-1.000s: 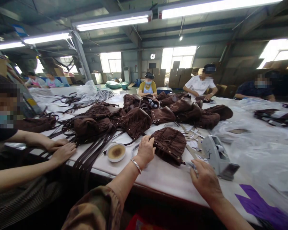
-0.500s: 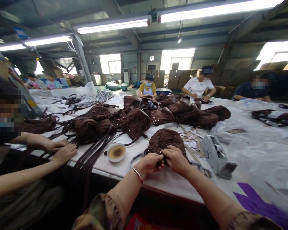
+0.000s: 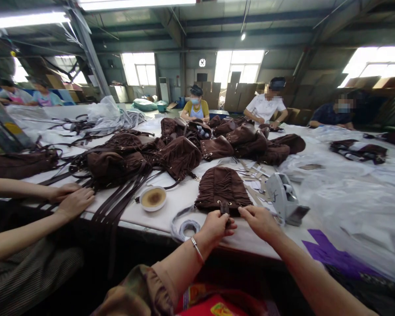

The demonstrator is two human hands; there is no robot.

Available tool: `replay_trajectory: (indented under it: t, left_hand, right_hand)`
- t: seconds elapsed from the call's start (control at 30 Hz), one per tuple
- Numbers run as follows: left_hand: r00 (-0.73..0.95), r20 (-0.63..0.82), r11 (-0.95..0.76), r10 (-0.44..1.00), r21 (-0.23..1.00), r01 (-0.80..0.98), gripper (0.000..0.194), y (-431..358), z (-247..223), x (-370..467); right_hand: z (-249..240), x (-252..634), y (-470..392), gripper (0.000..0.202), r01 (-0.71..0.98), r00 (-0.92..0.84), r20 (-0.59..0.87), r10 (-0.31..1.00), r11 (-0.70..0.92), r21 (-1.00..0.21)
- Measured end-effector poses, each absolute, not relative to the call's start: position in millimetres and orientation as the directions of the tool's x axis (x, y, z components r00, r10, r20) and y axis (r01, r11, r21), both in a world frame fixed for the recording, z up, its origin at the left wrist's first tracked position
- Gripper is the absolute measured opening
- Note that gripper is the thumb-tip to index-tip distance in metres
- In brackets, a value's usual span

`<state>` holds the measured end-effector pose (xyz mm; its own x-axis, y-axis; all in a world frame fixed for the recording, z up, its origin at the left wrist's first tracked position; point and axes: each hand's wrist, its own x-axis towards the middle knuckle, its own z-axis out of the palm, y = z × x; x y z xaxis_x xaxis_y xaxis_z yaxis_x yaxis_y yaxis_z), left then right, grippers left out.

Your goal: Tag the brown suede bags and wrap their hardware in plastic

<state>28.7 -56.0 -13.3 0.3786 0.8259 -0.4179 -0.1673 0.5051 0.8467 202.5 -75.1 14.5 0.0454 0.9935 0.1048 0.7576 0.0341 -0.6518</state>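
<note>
A dark brown bag (image 3: 221, 186) with gathered, fringed sides lies on the table in front of me. Two small metal eyelets show at its near edge, and a short dark strap tab (image 3: 224, 207) hangs between them. My left hand (image 3: 217, 226) pinches that tab between thumb and fingers. At the bag's near right corner, my right hand (image 3: 260, 223) has its thumb and forefinger closed on the edge. Left of the bag, beside my left wrist, lies a coil of clear plastic strip (image 3: 188, 228).
A white bowl of tan paste (image 3: 153, 198) stands to the left. A grey tape dispenser (image 3: 285, 199) is at right, beside paper scraps (image 3: 255, 175). Brown bags (image 3: 181, 153) are heaped beyond. A co-worker's hands (image 3: 74, 199) rest at the table's left edge. Plastic sheets (image 3: 358, 197) cover the right side.
My right hand has moved from beside my left hand to the bag's right corner. The strap tab and eyelets now show. The view has tilted down and shifted slightly.
</note>
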Motion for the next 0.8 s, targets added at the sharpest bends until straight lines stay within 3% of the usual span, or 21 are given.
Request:
replay_trajectory:
  t: [0.07,0.13,0.2,0.3,0.4,0.5,0.57,0.67,0.73,0.8]
  left_hand:
    - [0.342,-0.363,0.406,0.867,0.912,-0.061,0.013,-60.5,-18.0,30.5]
    - [0.297,-0.245,0.218,0.923,0.968,0.123,0.016,-62.8,-20.9,27.1]
    - [0.299,-0.065,-0.026,0.952,0.957,0.290,0.015,-63.2,-20.3,19.9]
    - [0.399,0.115,-0.280,0.910,0.880,0.383,0.021,-63.2,-13.3,3.8]
    - [0.388,0.205,-0.370,0.898,0.829,0.419,0.025,-66.9,-7.2,-22.6]
    - [0.229,0.389,-0.449,0.892,0.706,0.547,0.031,-74.8,-8.4,-57.6]
    - [0.118,0.444,-0.415,0.888,0.664,0.622,0.030,-79.4,-10.8,-75.9]
    - [0.060,0.253,-0.247,0.966,0.821,0.514,0.020,-82.0,-10.8,-77.9]
    - [0.146,-0.026,-0.020,0.989,0.952,0.306,0.030,-81.4,-7.6,-61.4]
    - [0.318,-0.305,0.305,0.898,0.951,0.051,0.045,-79.2,-3.1,-37.9]
  right_hand:
    - [7.5,174.5,-71.5,0.048,0.516,0.054,-0.117,0.992,-0.128,-0.847]
    - [0.1,152.6,-66.6,0.045,0.259,0.073,-0.265,0.961,-0.275,-0.926]
    - [-4.5,139.5,-62.4,0.037,0.081,0.110,-0.317,0.942,-0.326,-0.942]
    - [-2.5,134.5,-60.3,0.027,-0.009,0.115,-0.319,0.941,-0.320,-0.947]
    - [8.2,140.2,-62.3,0.021,-0.104,0.095,-0.382,0.919,-0.372,-0.922]
    - [20.4,148.9,-63.0,0.021,-0.300,0.070,-0.427,0.901,-0.390,-0.871]
    - [25.5,152.8,-61.6,0.022,-0.395,0.035,-0.410,0.911,-0.364,-0.843]
    - [26.2,151.9,-59.6,0.023,-0.485,-0.015,-0.386,0.922,-0.344,-0.804]
    - [23.3,146.7,-61.4,0.024,-0.522,-0.025,-0.378,0.925,-0.335,-0.784]
    - [19.1,140.3,-67.3,0.024,-0.554,-0.029,-0.375,0.927,-0.327,-0.766]
